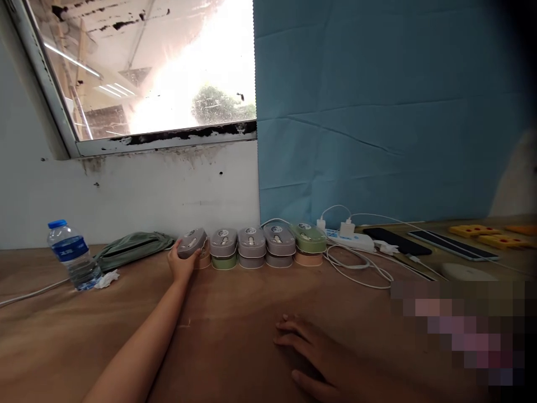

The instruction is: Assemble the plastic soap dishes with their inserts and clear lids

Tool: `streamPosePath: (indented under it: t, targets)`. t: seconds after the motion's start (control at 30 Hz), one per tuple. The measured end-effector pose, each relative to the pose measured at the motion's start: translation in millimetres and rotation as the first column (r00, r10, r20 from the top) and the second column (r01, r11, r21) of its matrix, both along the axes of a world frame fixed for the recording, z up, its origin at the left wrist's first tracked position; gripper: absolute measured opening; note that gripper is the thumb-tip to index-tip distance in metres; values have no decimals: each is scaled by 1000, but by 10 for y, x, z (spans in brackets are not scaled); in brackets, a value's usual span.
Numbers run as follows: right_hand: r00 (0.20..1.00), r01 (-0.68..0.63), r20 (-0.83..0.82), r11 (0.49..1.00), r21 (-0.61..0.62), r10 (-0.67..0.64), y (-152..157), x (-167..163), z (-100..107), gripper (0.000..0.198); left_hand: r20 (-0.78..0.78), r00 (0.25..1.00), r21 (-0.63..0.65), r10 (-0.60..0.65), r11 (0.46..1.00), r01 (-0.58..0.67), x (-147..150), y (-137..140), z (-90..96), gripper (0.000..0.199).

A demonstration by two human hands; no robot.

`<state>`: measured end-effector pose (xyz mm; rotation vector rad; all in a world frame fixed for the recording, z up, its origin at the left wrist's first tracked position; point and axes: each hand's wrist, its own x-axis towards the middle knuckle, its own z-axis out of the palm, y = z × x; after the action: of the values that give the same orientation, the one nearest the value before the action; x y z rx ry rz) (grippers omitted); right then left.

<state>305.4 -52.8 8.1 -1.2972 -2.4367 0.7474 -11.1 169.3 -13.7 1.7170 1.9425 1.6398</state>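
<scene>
My left hand reaches to the left end of a row of stacked oval boxes and grips a grey lidded box, thumb and fingers on opposite sides. That box looks slightly tilted above a tan-orange box, partly hidden by my hand. To its right stands a grey box on a green box, then two grey stacks. A green box on an orange base ends the row. My right hand rests low over the table, fingers spread, holding nothing.
A water bottle, crumpled tissue and green pouch lie left. A power strip with chargers, looping white cables, phones and yellow blocks are right. A wall with a blue cloth stands behind.
</scene>
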Motion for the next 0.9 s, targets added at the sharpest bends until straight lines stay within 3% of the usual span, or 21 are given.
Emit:
streamPosePath:
  t: [0.1,0.37,0.77,0.9]
  targets:
    - [1000,6,21,1000,-22,-5,-3,-39,98,42,10,997,109,81,991,-81,47,-11,-18,61]
    - [996,62,67,997,-46,-59,-28,-119,275,42,-8,1000,190,29,981,-27,141,-5,-21,64]
    - [997,48,66,998,-43,-45,-22,-85,210,43,11,998,108,62,992,-63,214,-125,-8,78]
    - [999,26,46,999,-37,-24,-4,-65,186,42,96,995,155,28,987,-42,232,-185,16,79]
